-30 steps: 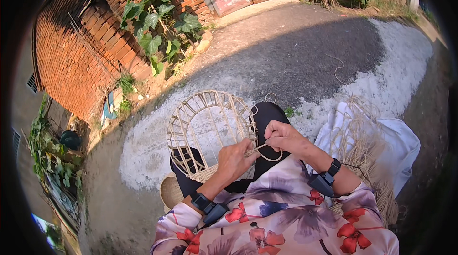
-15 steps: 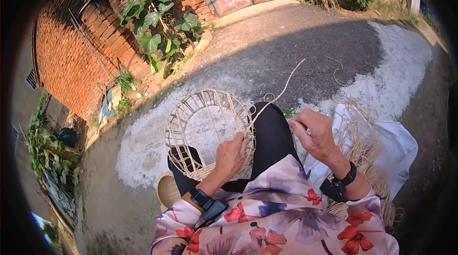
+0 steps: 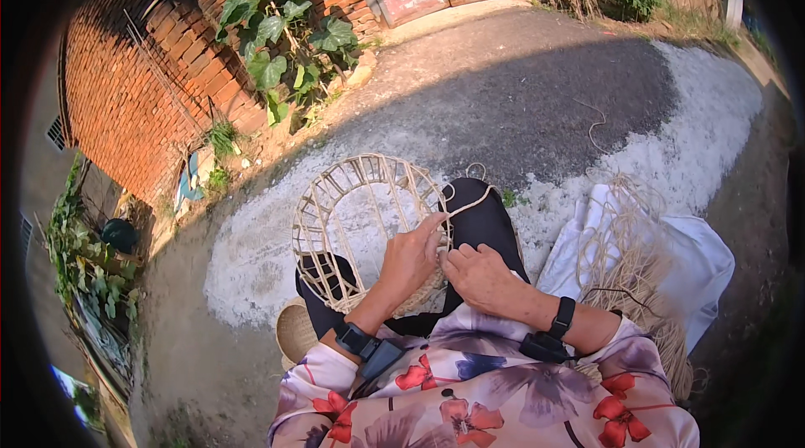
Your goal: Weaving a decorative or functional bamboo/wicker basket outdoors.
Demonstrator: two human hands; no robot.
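The left hand [image 3: 411,257] pinches a straw strand [image 3: 470,201] at the basket frame [image 3: 360,222] – right hand [image 3: 478,274] fingers curl together just beside.

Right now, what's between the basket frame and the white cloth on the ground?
Head view: the person's dark-trousered knee and right hand lie between basket frame and white cloth.

The rough grey concrete ground [image 3: 537,104] carries a crumpled white cloth sheet [image 3: 700,259]. A loose heap of pale straw fibres [image 3: 625,255] lies on that sheet, near its middle.
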